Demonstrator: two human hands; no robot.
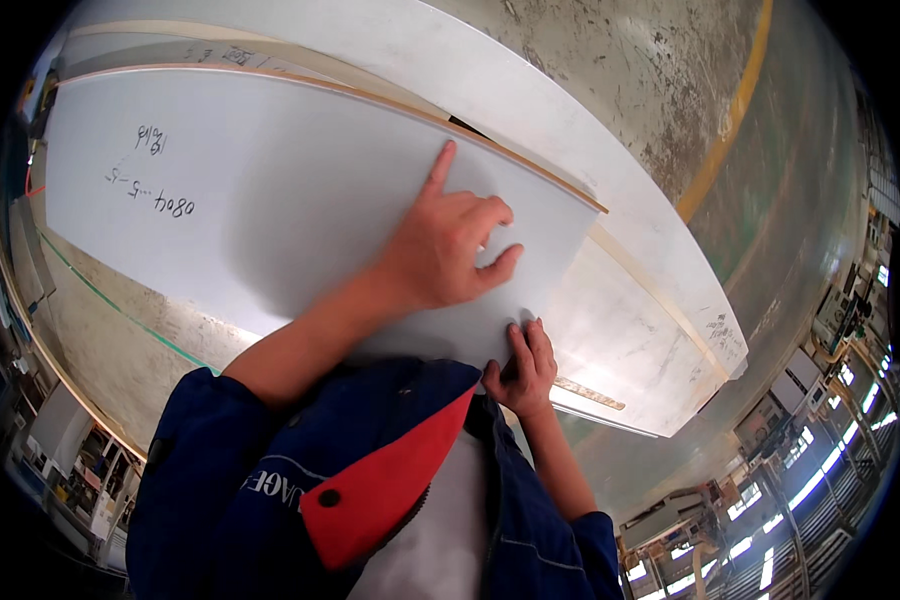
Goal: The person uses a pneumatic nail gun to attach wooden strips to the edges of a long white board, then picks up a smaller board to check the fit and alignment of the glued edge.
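Already, the grey board [300,180] lies flat beneath the left hand [450,245], with handwritten marks [165,203] to that hand's left and a wooden strip [545,174] along its far edge. Nothing shows whether the strip is fixed, so how much remains there is unclear.

The hands are apart. The left's index finger extends close to the strip, contact uncertain; its other fingers bend loosely around nothing. The right hand [526,372] touches the board's near edge; I cannot tell whether it grips.

A pale sheet [670,235] spreads beyond both hands, with a short brown piece [592,393] just right of the right one. The left forearm partly blocks the board.
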